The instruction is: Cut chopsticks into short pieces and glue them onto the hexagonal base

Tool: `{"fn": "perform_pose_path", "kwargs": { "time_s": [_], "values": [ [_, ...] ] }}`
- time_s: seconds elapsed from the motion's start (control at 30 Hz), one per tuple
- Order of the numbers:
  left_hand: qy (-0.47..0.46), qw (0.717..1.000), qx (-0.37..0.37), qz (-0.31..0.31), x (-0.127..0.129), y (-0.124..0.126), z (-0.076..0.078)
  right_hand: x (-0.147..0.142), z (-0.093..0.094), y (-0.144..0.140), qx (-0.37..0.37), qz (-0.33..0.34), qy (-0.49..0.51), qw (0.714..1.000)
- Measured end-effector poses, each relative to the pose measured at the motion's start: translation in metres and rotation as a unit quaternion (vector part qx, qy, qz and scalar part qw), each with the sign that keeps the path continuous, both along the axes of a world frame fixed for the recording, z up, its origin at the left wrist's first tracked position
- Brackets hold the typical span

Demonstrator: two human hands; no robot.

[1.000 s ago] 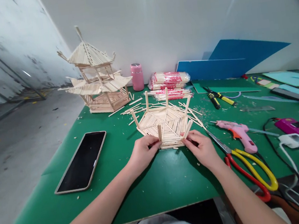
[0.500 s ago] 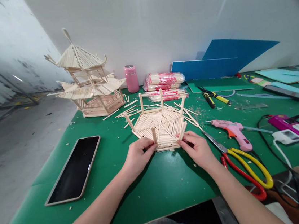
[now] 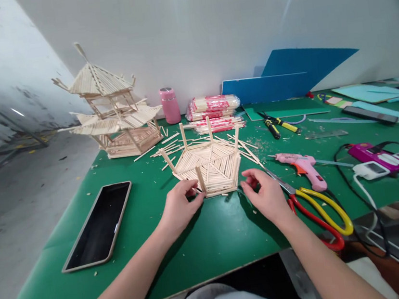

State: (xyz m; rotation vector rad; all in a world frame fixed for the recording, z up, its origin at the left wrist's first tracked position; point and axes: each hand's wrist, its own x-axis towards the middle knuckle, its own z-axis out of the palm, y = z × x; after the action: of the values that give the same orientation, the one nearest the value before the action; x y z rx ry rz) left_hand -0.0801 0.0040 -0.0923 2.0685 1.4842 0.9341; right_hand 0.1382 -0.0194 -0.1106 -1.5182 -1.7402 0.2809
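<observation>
A: Where is the stick frame right now?

B: The hexagonal stick frame (image 3: pixel 208 165) lies flat on the green table (image 3: pixel 211 245), in the middle, just beyond both hands. Short posts stand up at its corners.

A: What are the hands doing?

B: The left hand (image 3: pixel 179 209) touches the near left corner of the frame, fingers curled loosely by the front post; I cannot tell whether it pinches anything. The right hand (image 3: pixel 265 195) hovers just off the near right corner, fingers bent and apart, holding nothing.

A: And around them?

B: Scissors with red and yellow handles (image 3: pixel 318 215) lie just right of the right hand, blades pointing toward the frame. Beyond them rests a pink glue gun (image 3: pixel 301 166). A dark phone (image 3: pixel 97 225) lies face up to the left, well apart from the frame. Behind the frame, loose sticks (image 3: pixel 172 145) are scattered, and a finished stick pagoda (image 3: pixel 110 114) stands at the far left. A pink cup (image 3: pixel 170 105) and packs of chopsticks (image 3: pixel 212 109) sit by the white wall
</observation>
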Motion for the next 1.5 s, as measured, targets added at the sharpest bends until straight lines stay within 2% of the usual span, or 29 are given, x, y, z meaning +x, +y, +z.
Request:
{"fn": "perform_pose_path", "kwargs": {
  "time_s": [0.07,0.13,0.23,0.33,0.53,0.77,0.93,1.07,1.1,1.17,1.2,1.27,1.37,1.5],
  "values": [
    [0.013,0.999,0.015,0.032,-0.002,-0.007,0.001,-0.005,0.0,-0.009,0.003,-0.007,-0.021,1.0],
    [0.03,0.999,0.027,0.032,-0.003,-0.016,0.0,-0.012,0.0,-0.017,-0.001,0.025,-0.051,0.998],
    [0.064,0.997,0.039,-0.02,0.001,-0.03,0.0,-0.023,0.0,-0.021,-0.01,0.063,-0.096,0.993],
    [0.101,0.991,0.053,-0.068,0.011,-0.036,0.0,-0.031,0.0,-0.017,-0.017,0.051,-0.131,0.99],
    [0.162,0.978,0.092,-0.097,0.031,-0.035,0.0,-0.036,0.001,-0.015,-0.022,0.046,-0.173,0.984],
    [0.163,0.974,0.132,-0.087,0.035,-0.042,-0.012,-0.038,-0.001,-0.022,-0.018,0.057,-0.2,0.978],
    [0.139,0.972,0.154,-0.113,0.039,-0.046,-0.007,-0.039,0.0,-0.024,-0.016,0.053,-0.199,0.979],
    [0.113,0.966,0.168,-0.162,0.044,-0.073,0.0,-0.039,-0.001,-0.023,-0.016,0.054,-0.189,0.98],
    [0.109,0.962,0.171,-0.185,0.044,-0.084,0.0,-0.039,-0.001,-0.023,-0.016,0.055,-0.184,0.981],
    [0.092,0.941,0.182,-0.27,0.045,-0.107,-0.002,-0.038,-0.001,-0.023,-0.018,0.058,-0.172,0.983],
    [0.088,0.935,0.188,-0.289,0.044,-0.118,-0.002,-0.038,-0.001,-0.023,-0.019,0.061,-0.164,0.984],
    [0.09,0.932,0.186,-0.297,0.042,-0.132,0.0,-0.037,0.002,-0.024,-0.019,0.063,-0.145,0.987],
    [0.105,0.931,0.214,-0.277,0.037,-0.128,0.012,-0.033,0.007,-0.029,-0.016,0.086,-0.113,0.99],
    [0.256,0.935,0.208,-0.129,0.039,-0.092,0.025,-0.023,0.011,-0.035,-0.018,0.189,-0.082,0.978]
  ]
}}
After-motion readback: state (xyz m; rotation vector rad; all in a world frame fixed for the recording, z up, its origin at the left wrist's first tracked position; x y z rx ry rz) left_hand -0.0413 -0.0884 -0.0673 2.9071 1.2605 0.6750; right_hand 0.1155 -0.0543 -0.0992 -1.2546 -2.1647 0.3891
